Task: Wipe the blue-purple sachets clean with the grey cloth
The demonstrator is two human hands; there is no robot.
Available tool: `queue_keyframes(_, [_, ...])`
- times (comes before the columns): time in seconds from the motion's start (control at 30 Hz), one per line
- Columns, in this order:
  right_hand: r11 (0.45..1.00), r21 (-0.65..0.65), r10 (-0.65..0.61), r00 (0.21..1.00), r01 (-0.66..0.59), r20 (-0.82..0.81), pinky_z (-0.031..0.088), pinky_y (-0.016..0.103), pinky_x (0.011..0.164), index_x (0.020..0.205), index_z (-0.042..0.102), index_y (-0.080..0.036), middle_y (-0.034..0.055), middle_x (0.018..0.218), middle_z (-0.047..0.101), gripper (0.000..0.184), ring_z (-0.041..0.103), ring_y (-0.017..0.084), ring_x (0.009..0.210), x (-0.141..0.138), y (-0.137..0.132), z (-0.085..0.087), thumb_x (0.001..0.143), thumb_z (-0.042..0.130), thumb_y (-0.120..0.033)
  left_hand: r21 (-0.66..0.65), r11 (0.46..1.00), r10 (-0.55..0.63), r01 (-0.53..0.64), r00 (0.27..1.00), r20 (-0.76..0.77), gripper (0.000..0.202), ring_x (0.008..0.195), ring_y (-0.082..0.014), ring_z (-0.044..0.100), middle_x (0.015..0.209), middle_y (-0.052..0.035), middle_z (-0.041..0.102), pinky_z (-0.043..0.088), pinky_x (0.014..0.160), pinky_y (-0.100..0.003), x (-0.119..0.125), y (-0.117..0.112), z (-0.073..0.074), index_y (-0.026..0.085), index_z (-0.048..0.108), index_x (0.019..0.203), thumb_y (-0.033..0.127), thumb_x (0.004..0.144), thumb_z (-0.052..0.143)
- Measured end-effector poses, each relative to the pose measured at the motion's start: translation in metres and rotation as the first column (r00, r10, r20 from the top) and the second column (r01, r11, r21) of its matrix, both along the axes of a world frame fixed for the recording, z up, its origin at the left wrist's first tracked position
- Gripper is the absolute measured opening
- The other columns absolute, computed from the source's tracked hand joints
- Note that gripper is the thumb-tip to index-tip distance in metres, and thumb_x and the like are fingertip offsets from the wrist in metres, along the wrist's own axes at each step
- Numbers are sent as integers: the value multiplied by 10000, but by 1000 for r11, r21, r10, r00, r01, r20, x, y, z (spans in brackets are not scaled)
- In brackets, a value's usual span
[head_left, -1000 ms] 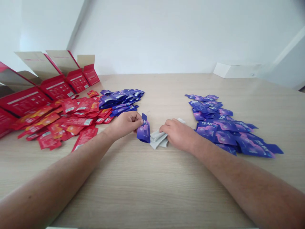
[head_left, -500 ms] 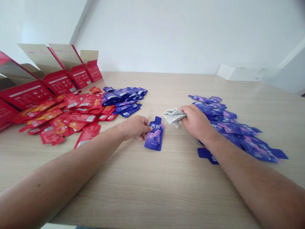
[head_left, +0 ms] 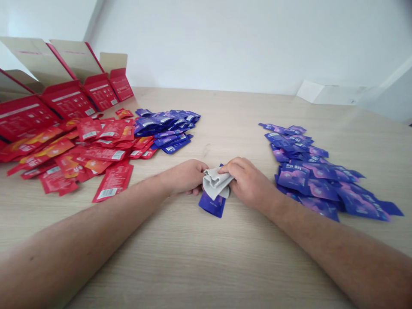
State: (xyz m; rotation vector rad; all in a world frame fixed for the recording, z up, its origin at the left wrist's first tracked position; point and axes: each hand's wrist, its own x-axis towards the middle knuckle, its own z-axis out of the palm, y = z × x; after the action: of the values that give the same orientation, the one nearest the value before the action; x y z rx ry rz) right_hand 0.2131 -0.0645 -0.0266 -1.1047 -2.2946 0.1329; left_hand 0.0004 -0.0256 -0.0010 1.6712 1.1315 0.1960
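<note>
A wood-grain table point(head_left: 244, 266) bears red sachets point(head_left: 109, 156), purple sachets point(head_left: 309, 180) and red cartons point(head_left: 69, 98).

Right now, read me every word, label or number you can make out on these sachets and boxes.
Purple sachet: large characters, perhaps "纯耕", blurred.
Red sachet: white barcode label, too small to read.
Red carton: printed panel text, too small to read.

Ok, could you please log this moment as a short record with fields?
Left hand: beside the glossy purple sachet, contact hidden
Right hand: grip on a crumpled grey cloth, which lies over the sachet
Left side: loose red foil sachets, dark blue sachets, open red cartons
Right side: heaped purple sachets
Surface: light wood-grain table
</note>
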Motion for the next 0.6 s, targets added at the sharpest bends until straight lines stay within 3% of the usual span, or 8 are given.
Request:
queue_keyframes(0.1, [999,-34,42,999,-41,28,429,386,939,1095,621,-174,87,1066,612,308,541,231,1026,-6,-4,3,825,549,-45,-23,1000,9,-9,1000,5,121,383,-74,432,479,43,507,249,336,-167,-2,3,-3,198,605,710,287,754,535])
queue_keyframes(0.3, [960,-108,270,958,-259,97,454,345,883,1070,655,-210,60,1019,626,293,552,203,979,-9,-13,12,846,549,-54,-26,999,-32,32,999,-9,219,376,-66,412,499,48,498,262,336,-167,-3,5,-2,190,598,731,387,809,541])
queue_keyframes(0.47, [992,-47,124,989,-121,78,450,394,922,1073,651,-176,91,1037,631,284,559,225,1001,0,2,4,835,565,-47,-4,999,-49,49,999,-10,211,378,-64,436,512,54,509,262,333,-160,-3,5,-2,190,581,745,369,833,511])
queue_keyframes(0.53, [989,-53,143,987,-139,74,451,394,928,1064,652,-172,88,1034,637,303,564,223,1005,0,2,5,816,565,-23,-6,998,-66,66,998,0,215,379,-62,442,528,50,526,274,333,-162,-4,6,-2,186,576,738,364,837,508])
queue_keyframes(0.6, [969,-73,240,968,-235,77,457,371,921,1045,659,-186,72,1029,642,323,568,213,1003,-4,-3,8,796,565,-4,-10,996,-86,86,996,14,218,379,-60,446,548,47,543,286,332,-165,-5,7,-3,183,579,740,371,834,517])
